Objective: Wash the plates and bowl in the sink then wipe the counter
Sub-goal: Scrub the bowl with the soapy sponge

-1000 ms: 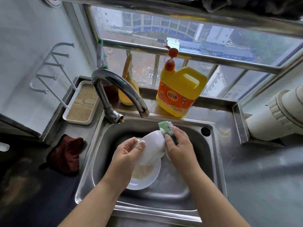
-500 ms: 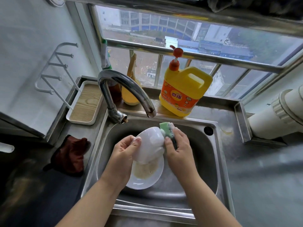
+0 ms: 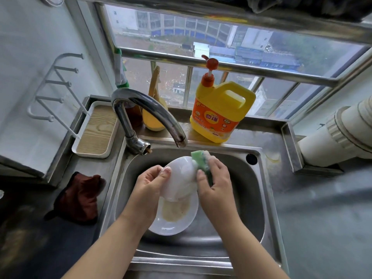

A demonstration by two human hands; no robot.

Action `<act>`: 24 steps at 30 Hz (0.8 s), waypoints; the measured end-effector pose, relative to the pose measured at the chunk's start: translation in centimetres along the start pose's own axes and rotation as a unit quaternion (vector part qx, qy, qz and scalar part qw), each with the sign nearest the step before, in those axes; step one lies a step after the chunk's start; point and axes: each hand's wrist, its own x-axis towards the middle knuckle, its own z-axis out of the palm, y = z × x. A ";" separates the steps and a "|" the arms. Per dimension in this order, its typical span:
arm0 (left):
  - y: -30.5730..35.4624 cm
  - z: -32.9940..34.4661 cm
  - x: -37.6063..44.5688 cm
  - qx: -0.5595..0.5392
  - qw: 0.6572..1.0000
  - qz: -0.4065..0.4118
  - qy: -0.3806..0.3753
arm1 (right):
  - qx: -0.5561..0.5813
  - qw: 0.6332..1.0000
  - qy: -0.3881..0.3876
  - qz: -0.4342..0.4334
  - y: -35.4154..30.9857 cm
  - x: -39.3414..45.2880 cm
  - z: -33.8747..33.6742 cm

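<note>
Over the steel sink (image 3: 255, 198) my left hand (image 3: 150, 184) grips a white bowl (image 3: 181, 178) by its rim, with the bowl's outside turned toward me. My right hand (image 3: 214, 182) holds a green sponge (image 3: 199, 158) with foam on it and presses it against the bowl's right side. Below them a white plate (image 3: 173, 220) with brownish residue lies on the sink floor, partly hidden by the bowl and my left hand.
A curved faucet (image 3: 149, 111) arches over the sink's back left with no water running. A yellow detergent jug (image 3: 219, 109) stands on the ledge behind. A dark red cloth (image 3: 80, 196) lies on the left counter by a white tray (image 3: 96, 129). Grey counter (image 3: 322, 218) extends right.
My right hand has slid the sponge slightly along the bowl's right side and the bowl has turned a little in my left hand. The camera view has shifted slightly.
</note>
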 end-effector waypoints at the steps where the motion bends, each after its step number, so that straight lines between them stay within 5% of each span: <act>1: -0.1 0.0 0.2 0.022 1.000 0.004 -0.002 | -0.012 0.999 -0.004 -0.033 -0.5 -0.6 0.3; 5: -0.7 -0.1 0.4 0.006 1.000 -0.009 -0.019 | -0.079 0.990 -0.022 -0.116 -1.6 -0.9 1.1; 12: -0.2 -0.2 0.5 -0.036 0.999 -0.004 -0.025 | 0.047 0.994 -0.023 0.092 0.8 2.1 -0.2; 20: -0.7 -0.3 0.6 0.033 0.999 0.017 -0.031 | -0.096 0.993 -0.017 -0.072 -1.7 -0.2 0.5; 24: -0.7 -0.7 0.6 -0.024 0.999 -0.006 -0.027 | 0.013 0.999 -0.022 0.047 -0.1 1.6 -0.4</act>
